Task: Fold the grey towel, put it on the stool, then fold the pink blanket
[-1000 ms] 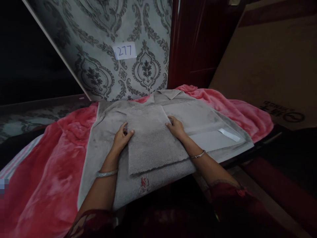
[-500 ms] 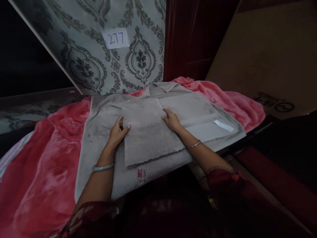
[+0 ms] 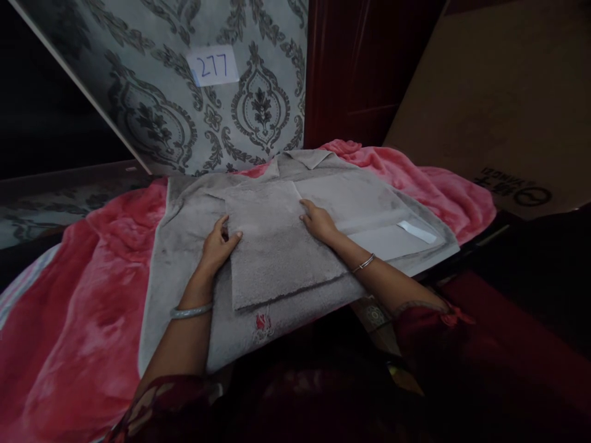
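Note:
A large grey towel (image 3: 189, 209) lies spread over a pink blanket (image 3: 92, 289). Its near edge carries a small red embroidered motif (image 3: 262, 322). On top sits a smaller folded grey panel (image 3: 272, 246). My left hand (image 3: 216, 246) grips the panel's left edge, thumb on top and fingers tucked under. Resting on the panel's right edge is my right hand (image 3: 317, 221), fingers curled on the cloth. A white label (image 3: 417, 231) shows on the towel to the right.
A patterned grey board (image 3: 184, 92) with a paper note reading 277 (image 3: 212, 64) leans behind the blanket. Dark red wood (image 3: 351, 67) stands at the back. A brown cardboard sheet (image 3: 498, 98) leans at the right. Below the near edge it is dark.
The view has tilted so everything sits slightly higher and left in frame. Both hands stay on the folded panel's edges, with the right hand shifted a little further up the edge.

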Action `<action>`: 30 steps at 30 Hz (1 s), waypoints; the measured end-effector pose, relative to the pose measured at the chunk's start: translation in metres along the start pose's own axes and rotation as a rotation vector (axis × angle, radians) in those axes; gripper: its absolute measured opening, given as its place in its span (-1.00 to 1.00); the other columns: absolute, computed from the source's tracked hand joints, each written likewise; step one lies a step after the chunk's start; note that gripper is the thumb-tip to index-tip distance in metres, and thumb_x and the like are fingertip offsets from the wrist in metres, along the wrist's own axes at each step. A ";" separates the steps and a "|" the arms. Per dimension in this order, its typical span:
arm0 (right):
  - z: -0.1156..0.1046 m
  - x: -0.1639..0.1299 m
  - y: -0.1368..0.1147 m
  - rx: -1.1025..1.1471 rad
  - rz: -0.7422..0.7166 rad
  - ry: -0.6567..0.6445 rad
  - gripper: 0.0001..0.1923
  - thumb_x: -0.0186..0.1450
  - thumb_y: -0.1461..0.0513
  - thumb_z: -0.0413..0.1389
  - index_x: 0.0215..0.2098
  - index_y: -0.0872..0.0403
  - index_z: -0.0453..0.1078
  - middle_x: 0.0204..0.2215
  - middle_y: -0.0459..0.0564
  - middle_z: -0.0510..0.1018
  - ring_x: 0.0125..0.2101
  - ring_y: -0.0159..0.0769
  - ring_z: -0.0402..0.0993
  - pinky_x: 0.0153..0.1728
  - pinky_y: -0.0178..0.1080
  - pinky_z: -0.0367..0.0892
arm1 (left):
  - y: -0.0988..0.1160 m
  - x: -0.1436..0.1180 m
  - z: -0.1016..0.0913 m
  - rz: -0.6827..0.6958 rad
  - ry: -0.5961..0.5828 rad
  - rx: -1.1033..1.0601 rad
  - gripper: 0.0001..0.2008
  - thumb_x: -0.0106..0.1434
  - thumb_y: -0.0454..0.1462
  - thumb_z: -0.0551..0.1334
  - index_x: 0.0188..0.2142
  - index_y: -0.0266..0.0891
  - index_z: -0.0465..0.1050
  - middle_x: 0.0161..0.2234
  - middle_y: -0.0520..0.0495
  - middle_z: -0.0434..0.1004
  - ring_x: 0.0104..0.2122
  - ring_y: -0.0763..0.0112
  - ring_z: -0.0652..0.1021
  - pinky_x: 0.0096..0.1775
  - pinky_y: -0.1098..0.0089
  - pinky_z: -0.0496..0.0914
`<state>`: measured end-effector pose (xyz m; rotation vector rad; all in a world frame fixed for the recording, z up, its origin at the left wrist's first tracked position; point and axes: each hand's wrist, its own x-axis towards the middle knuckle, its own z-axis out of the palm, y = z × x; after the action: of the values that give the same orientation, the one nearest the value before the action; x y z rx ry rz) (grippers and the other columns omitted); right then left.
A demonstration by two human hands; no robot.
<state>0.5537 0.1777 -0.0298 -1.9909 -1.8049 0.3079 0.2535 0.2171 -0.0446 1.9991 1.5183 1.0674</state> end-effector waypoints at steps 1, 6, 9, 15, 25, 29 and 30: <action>-0.003 -0.002 -0.002 -0.030 0.007 -0.017 -0.40 0.44 0.24 -0.01 0.42 0.10 0.07 0.08 0.18 0.55 0.07 -0.07 0.47 0.06 -0.14 0.34 | 0.000 0.000 -0.001 -0.004 -0.018 0.017 -0.28 0.13 -0.04 0.32 0.25 -0.28 0.34 -0.41 0.06 0.40 -0.45 0.39 0.42 -0.36 0.41 0.29; -0.016 -0.010 -0.026 -0.168 0.009 -0.025 -0.38 0.43 0.21 0.03 0.43 0.10 0.07 0.11 0.27 0.49 0.06 0.00 0.47 0.03 -0.08 0.36 | 0.004 -0.003 -0.003 -0.072 -0.028 0.089 -0.27 0.17 -0.06 0.27 0.29 -0.30 0.31 -0.18 -0.14 0.57 -0.25 0.20 0.57 -0.16 0.25 0.44; -0.017 -0.005 -0.051 -0.256 -0.160 0.033 -0.35 0.44 0.13 0.05 0.45 0.06 0.06 0.30 0.27 0.30 0.24 0.06 0.27 0.16 0.00 0.26 | 0.005 -0.006 -0.003 -0.049 -0.011 0.080 -0.30 0.20 -0.06 0.25 0.29 -0.29 0.31 0.06 -0.25 0.55 0.02 0.07 0.56 0.03 0.17 0.44; 0.005 0.032 -0.079 -0.260 -0.380 -0.020 -0.33 0.48 -0.01 -0.03 0.48 -0.03 0.01 0.47 0.12 -0.03 0.43 0.05 -0.15 0.34 0.16 -0.08 | 0.000 -0.006 -0.002 0.011 -0.017 0.075 -0.34 0.22 -0.10 0.24 0.29 -0.24 0.30 0.25 -0.21 0.42 0.22 0.09 0.45 0.22 0.11 0.33; 0.040 0.050 -0.050 -0.229 -0.358 -0.040 -0.35 0.50 -0.08 -0.14 0.46 -0.05 0.06 0.46 0.04 0.02 0.43 0.04 -0.14 0.35 0.19 -0.16 | 0.016 0.002 -0.003 0.059 0.036 0.411 -0.35 0.23 -0.16 0.25 0.28 -0.34 0.31 0.14 -0.33 0.47 0.14 0.03 0.49 0.16 0.08 0.40; 0.040 0.049 -0.051 -0.226 -0.359 -0.035 -0.35 0.50 -0.09 -0.15 0.46 -0.05 0.07 0.46 0.04 0.01 0.43 0.07 -0.13 0.35 0.21 -0.16 | 0.053 0.036 0.008 0.177 -0.030 0.599 -0.41 0.34 -0.19 0.15 0.33 -0.34 0.26 0.36 -0.34 0.23 0.36 0.02 0.24 0.32 0.03 0.18; 0.040 0.049 -0.051 -0.226 -0.359 -0.034 -0.36 0.50 -0.09 -0.16 0.46 -0.06 0.07 0.46 0.03 0.01 0.43 0.07 -0.13 0.35 0.21 -0.16 | 0.059 0.045 0.013 0.177 -0.066 0.635 -0.41 0.37 -0.19 0.12 0.34 -0.35 0.23 0.39 -0.34 0.17 0.39 0.02 0.17 0.35 0.00 0.12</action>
<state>0.4967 0.2356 -0.0356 -1.7586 -2.2564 0.0258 0.3058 0.2415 0.0041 2.5942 1.8300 0.6043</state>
